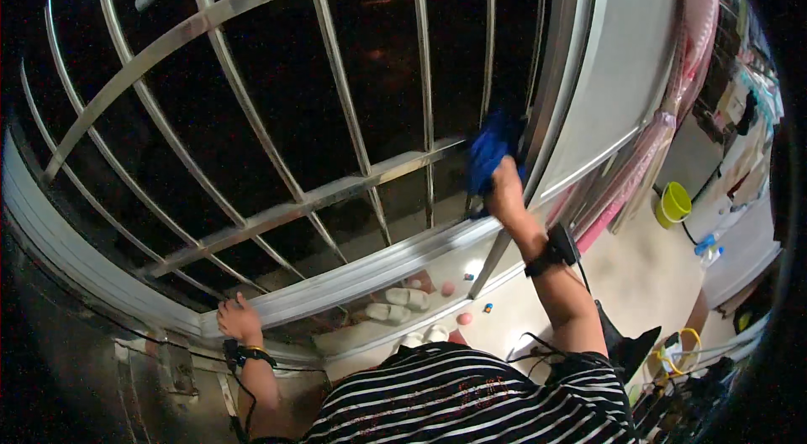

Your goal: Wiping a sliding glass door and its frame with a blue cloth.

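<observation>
My right hand (507,192) is shut on a crumpled blue cloth (488,151), blurred at its edges. Hand and cloth are at the lower right of the window opening, beside the upright metal frame (558,78) and close to the metal security bars (427,66). At the lower left corner of the opening, my left hand (239,321) rests on the white window sill rail (353,277). It holds no loose object, and its thumb and fingers are apart. Dark straps with a cable are around both wrists.
A flat crossbar (340,182) spans the bars. Pink curtains (656,148) hang at the right, beyond a pale panel (621,66). Light slippers (406,299) appear in the glass below the sill. A yellow-green bucket (673,204) stands on the floor at right.
</observation>
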A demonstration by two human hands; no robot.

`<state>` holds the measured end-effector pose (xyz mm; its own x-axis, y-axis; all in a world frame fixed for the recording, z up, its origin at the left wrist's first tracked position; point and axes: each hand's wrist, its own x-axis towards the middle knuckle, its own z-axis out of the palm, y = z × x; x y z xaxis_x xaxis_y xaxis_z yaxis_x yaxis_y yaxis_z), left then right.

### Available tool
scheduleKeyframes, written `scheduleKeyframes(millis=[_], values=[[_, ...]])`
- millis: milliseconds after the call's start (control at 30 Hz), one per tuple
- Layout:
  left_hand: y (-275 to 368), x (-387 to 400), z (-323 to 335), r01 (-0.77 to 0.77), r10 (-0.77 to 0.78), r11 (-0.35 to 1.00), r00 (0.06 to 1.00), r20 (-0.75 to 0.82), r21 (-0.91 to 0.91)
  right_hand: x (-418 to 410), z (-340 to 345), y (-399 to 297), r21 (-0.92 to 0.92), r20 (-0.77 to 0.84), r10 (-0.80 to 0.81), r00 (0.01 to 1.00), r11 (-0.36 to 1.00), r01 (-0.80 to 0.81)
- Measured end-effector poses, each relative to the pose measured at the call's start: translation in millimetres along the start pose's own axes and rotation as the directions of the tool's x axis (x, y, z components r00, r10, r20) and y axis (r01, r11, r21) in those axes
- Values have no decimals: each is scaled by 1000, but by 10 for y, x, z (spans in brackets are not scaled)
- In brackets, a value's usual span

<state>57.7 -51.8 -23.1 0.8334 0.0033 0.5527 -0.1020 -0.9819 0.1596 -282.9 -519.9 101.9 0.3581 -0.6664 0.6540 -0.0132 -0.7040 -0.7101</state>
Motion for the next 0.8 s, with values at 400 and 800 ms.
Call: scheduleKeyframes(millis=[400,800], values=[[-65,-10,-16,28,-29,999,999,-37,-39,110,-171,-1225,618,232,462,856,610,-496],[-1,-30,-15,52,-54,996,998,-17,-77,2049,783,-1898,-197,-536,-357,765,934,298]])
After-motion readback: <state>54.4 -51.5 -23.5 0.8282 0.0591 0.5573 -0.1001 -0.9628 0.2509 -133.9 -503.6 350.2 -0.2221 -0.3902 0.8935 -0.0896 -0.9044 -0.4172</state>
